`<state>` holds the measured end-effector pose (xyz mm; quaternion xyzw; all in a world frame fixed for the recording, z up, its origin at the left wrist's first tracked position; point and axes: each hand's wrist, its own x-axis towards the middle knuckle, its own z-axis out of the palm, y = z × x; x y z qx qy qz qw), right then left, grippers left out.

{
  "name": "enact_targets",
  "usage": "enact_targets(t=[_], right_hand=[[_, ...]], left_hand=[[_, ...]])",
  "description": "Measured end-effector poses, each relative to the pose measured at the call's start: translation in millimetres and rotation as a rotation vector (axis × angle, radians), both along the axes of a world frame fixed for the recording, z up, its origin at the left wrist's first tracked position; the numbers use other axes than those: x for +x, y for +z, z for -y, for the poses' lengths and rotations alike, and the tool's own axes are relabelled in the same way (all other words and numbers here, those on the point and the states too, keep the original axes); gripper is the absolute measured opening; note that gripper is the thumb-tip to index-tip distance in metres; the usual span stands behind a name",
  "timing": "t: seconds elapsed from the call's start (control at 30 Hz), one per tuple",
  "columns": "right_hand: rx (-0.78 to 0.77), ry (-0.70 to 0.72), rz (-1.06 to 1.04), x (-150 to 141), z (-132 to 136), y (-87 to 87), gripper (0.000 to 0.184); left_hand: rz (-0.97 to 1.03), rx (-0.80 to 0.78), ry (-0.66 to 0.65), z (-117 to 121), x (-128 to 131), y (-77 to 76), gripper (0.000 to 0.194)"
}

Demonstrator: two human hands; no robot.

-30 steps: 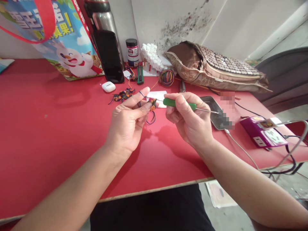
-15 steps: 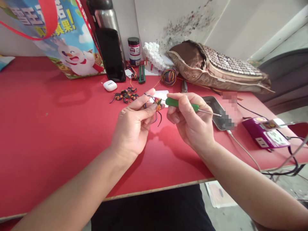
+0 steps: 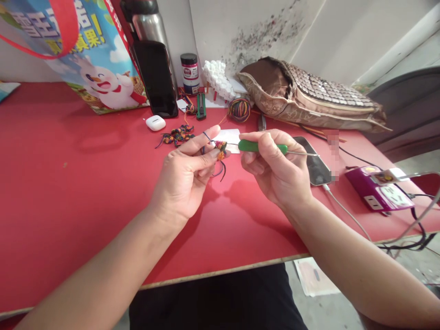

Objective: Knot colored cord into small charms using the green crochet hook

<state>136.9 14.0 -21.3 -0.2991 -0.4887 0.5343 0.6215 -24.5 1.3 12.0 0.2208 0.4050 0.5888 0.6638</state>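
Note:
Between thumb and fingers, my left hand [image 3: 185, 172] pinches a small multicoloured crochet piece [image 3: 221, 147]. Dark blue yarn loops over its raised index finger, and loose yarn ends hang below the piece. My right hand [image 3: 277, 162] grips the green handle of a crochet hook [image 3: 249, 146]. The hook's thin metal tip reaches left to the crochet piece; whether it sits inside a stitch is too small to tell. A second metal end sticks out to the right behind the hand. Past my left fingers lie finished-looking crochet bits [image 3: 178, 135] in the same colours.
A ball of multicoloured yarn [image 3: 239, 110], a green-and-black cutter [image 3: 201, 106] and a white earbud case [image 3: 156, 123] lie farther back. A phone [image 3: 156, 78] leans on a steel bottle [image 3: 149, 30]. To the right are a charging phone [image 3: 314, 162] and a purple power strip [image 3: 378, 188].
The hook has drawn slightly right, away from the crochet piece, with my right hand. My left hand still holds the piece; the view has swayed a little.

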Motion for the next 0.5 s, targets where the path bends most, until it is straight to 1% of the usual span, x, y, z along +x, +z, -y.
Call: enact_targets(t=[0.2, 0.5], right_hand=[[0.026, 0.019, 0.014, 8, -4, 2.6, 0.028], [0.048, -0.015, 0.052, 13, -6, 5.6, 0.030]], left_hand=[[-0.005, -0.029, 0.013, 0, 2, 3.6, 0.038], [-0.029, -0.013, 0.016, -1, 1, 6.2, 0.039]])
